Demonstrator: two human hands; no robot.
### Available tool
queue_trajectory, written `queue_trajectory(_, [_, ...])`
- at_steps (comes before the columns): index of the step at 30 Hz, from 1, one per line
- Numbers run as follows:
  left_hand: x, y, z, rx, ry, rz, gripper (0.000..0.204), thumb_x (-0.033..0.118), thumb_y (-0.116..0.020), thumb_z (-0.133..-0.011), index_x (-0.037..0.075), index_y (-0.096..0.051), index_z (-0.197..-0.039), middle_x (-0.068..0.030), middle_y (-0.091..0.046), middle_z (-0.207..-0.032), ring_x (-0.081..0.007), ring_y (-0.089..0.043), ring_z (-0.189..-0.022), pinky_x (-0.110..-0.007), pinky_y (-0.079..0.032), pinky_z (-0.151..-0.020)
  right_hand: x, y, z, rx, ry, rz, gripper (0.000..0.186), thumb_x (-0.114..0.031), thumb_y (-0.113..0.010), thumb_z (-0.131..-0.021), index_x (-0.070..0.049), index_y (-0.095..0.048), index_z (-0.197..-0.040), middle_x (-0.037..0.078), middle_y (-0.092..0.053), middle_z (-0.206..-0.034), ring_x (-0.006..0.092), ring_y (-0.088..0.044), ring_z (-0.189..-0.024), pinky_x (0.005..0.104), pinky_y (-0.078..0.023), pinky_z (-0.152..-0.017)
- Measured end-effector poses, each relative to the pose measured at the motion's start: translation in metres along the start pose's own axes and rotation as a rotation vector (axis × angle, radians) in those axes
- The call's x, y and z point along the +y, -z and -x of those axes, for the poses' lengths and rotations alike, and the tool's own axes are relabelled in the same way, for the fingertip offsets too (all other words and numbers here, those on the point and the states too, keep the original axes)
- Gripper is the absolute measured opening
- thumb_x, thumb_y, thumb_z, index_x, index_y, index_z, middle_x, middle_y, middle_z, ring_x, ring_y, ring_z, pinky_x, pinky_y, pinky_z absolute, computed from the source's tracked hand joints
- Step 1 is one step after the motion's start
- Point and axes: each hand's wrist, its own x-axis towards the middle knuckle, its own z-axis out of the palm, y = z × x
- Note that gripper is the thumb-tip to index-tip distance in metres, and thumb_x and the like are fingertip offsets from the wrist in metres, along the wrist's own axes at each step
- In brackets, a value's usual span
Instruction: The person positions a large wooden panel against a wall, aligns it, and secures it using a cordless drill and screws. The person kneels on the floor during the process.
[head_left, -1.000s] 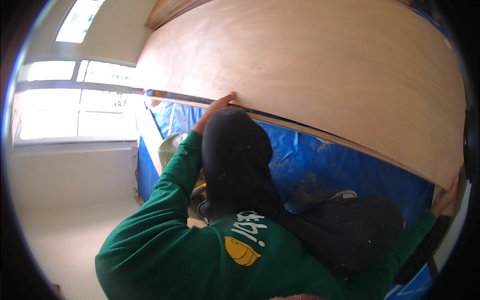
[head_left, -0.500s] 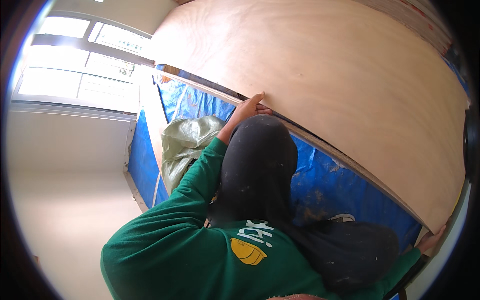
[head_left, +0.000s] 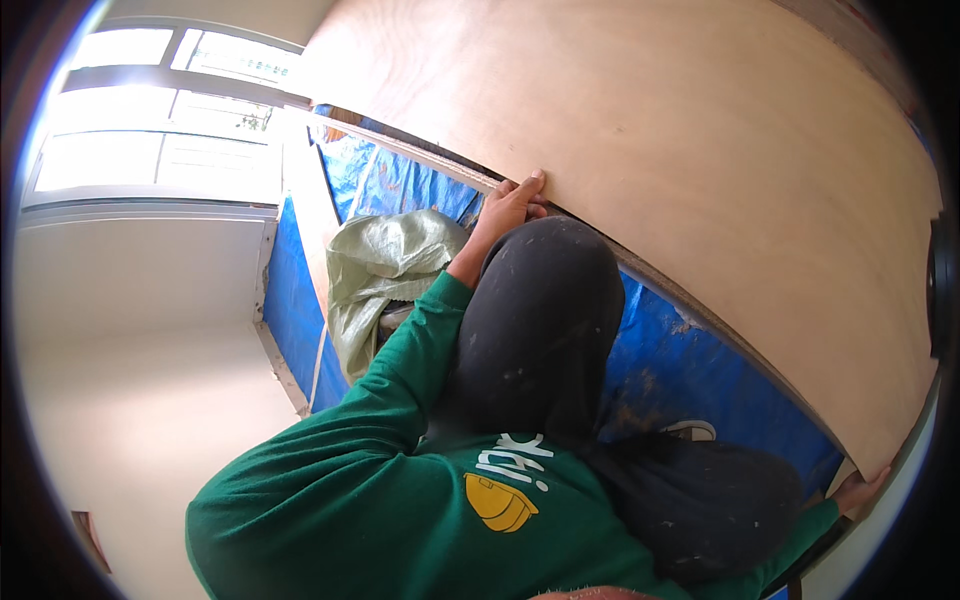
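Running from the upper left of the view down to the lower right, the plywood sheet lies with its long axis slanted across the picture and its near edge toward the person, above and beyond both hands. It is a large pale-brown panel, smooth, with faint grain, and its near edge shows a thin darker line of plies. The left hand meets that edge about midway along its visible length, fingers curled over the top face and thumb under, clamped on the edge. The right hand sits at the sheet's lower right corner, well apart from the left; it touches the edge there, but whether its fingers wrap the edge or lie flat cannot be told at the rim of the view. Green sleeves lead to both hands, and dark trousers with pale smears fill the space between them. Under the sheet's near edge spreads a blue tarpaulin; a crumpled greenish woven sack lies beside the left forearm, with a bright window beyond
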Motion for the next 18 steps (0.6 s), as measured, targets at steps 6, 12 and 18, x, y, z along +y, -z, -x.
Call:
queue_trajectory(6, [-0.006,-0.006,-0.003,-0.019,0.020,0.177,0.043,0.037,-0.078,-0.101,0.002,-0.054,-0.110,-0.0057,-0.064,-0.087,-0.0121,-0.068,-0.069,-0.027,-0.060,-0.059,-0.024,-0.003,0.009,-0.046,-0.192,-0.047,0.066,-0.044,-0.061,-0.108,0.004,-0.051,-0.153,0.019,-0.053,-0.154,0.0308,-0.051,-0.142,0.0449,-0.036,-0.121])
queue_trajectory(12, [-0.008,-0.002,-0.003,-0.061,0.007,0.211,0.043,0.036,-0.078,-0.101,0.002,-0.053,-0.110,-0.0059,-0.066,-0.086,-0.0139,-0.070,-0.070,-0.028,-0.061,-0.061,-0.056,-0.011,0.018,-0.006,0.075,0.761,0.074,-0.049,-0.065,-0.105,-0.001,-0.048,-0.158,0.016,-0.052,-0.159,0.0317,-0.048,-0.146,0.0479,-0.039,-0.119])
queue_trajectory(18, [-0.010,-0.003,-0.003,-0.014,-0.020,0.178,0.047,0.038,-0.078,-0.101,0.000,-0.054,-0.112,-0.0079,-0.068,-0.084,-0.0146,-0.069,-0.068,-0.029,-0.061,-0.060,-0.097,-0.163,0.159,-0.455,0.869,0.988,0.086,-0.042,-0.079,-0.097,-0.001,-0.040,-0.162,0.021,-0.044,-0.162,0.0363,-0.043,-0.150,0.0482,-0.034,-0.126])
